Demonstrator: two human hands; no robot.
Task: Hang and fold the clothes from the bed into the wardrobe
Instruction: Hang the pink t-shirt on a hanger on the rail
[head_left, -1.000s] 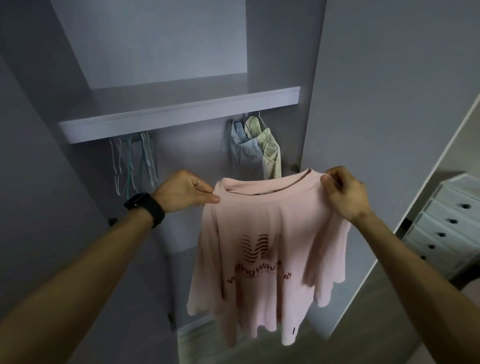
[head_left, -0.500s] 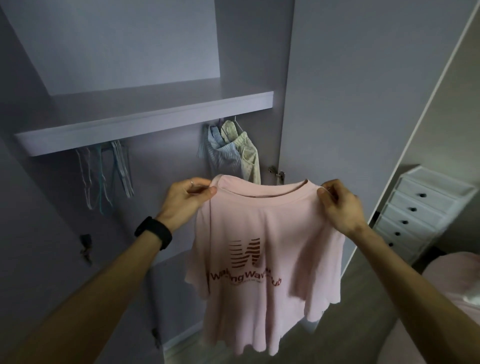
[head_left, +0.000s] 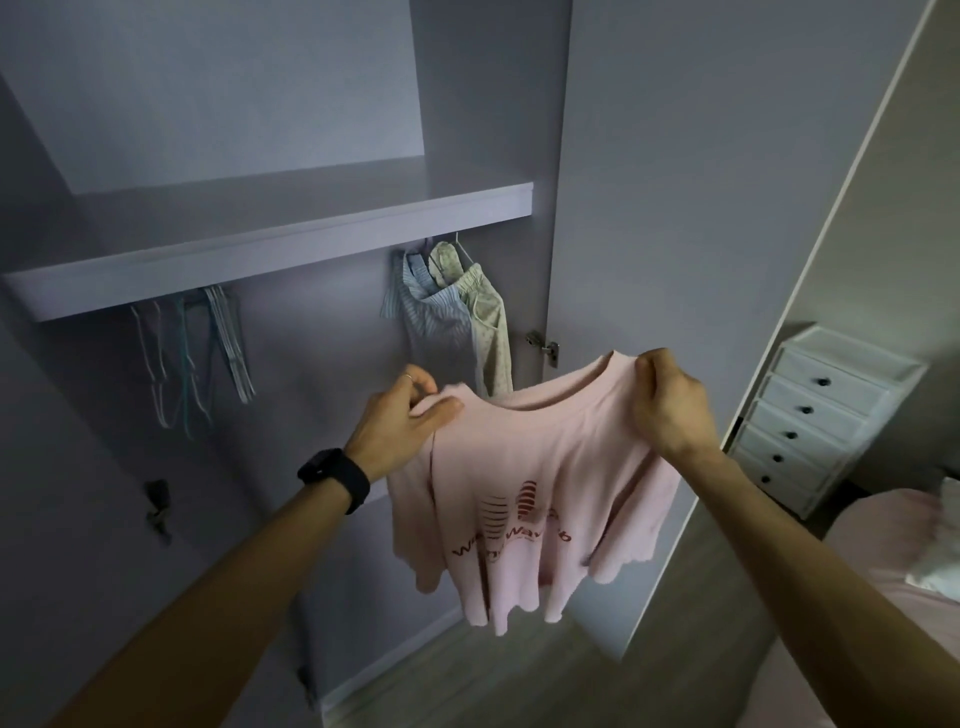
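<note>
A pink T-shirt (head_left: 540, 467) with a dark red print hangs in the air in front of the open wardrobe. My left hand (head_left: 400, 426), a black watch on its wrist, pinches the shirt's left shoulder. My right hand (head_left: 670, 400) grips the right shoulder by the collar. The shirt's front creases between the two hands. Under the wardrobe shelf (head_left: 280, 260), two garments hang at the right: a blue striped one (head_left: 431, 312) and a pale dotted one (head_left: 488, 322). Several bare hangers (head_left: 192, 358) hang at the left.
The wardrobe door (head_left: 701, 208) stands open to the right of the shirt, its hinge (head_left: 543, 345) just above the collar. A white chest of drawers (head_left: 826, 415) stands at the far right. The pink bed (head_left: 904, 561) shows at the lower right. Wooden floor lies below.
My hands have drawn closer together, so the shirt now folds down its middle and the print is creased. The view has shifted right, showing more of the bed.
</note>
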